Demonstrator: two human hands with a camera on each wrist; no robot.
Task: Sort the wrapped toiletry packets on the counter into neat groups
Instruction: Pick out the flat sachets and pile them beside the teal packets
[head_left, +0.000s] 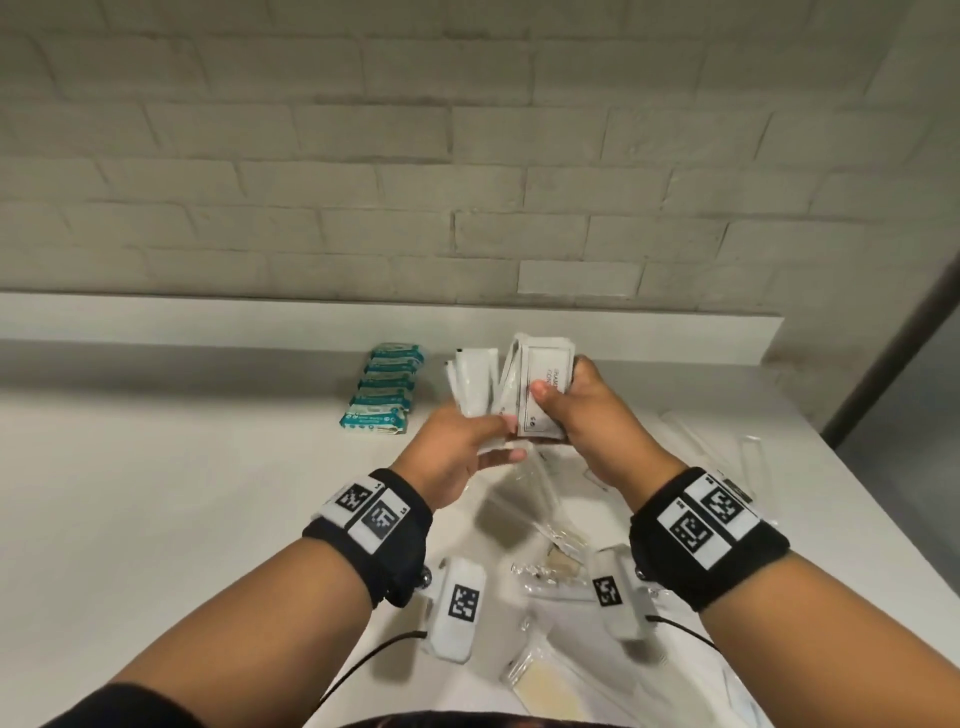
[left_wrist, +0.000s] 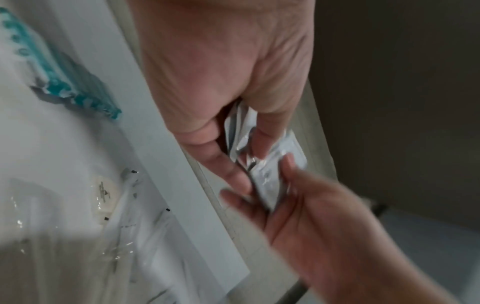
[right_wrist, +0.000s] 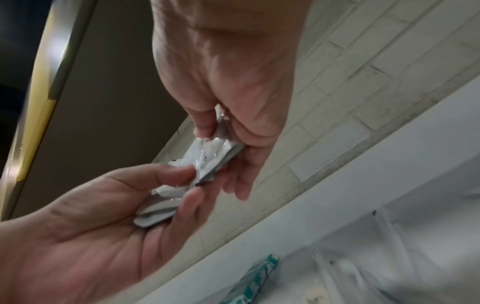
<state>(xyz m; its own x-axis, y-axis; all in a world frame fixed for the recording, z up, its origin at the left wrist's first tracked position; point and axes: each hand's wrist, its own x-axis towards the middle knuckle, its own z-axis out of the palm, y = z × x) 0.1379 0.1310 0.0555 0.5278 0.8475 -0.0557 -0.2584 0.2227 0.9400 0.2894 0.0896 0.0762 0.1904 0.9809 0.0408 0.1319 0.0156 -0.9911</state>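
Both hands are raised above the white counter (head_left: 208, 493). My right hand (head_left: 550, 400) grips a stack of white sachets (head_left: 548, 379) upright, thumb on its printed face; the right wrist view shows the stack (right_wrist: 221, 152) pinched at its edge. My left hand (head_left: 498, 441) holds a second bunch of white sachets (head_left: 470, 384), which lies across its fingers (right_wrist: 158, 209), with its thumb touching the right hand's stack. The two bunches meet between the hands (left_wrist: 267, 179). Teal wrapped packets (head_left: 384, 395) lie in a neat overlapping row on the counter to the left of the hands.
Loose clear-wrapped items (head_left: 550, 566) and a beige packet (head_left: 545, 686) lie scattered on the counter below and right of the hands. A raised ledge (head_left: 208, 317) and a brick wall run along the back. The counter's right edge (head_left: 857, 467) drops off.
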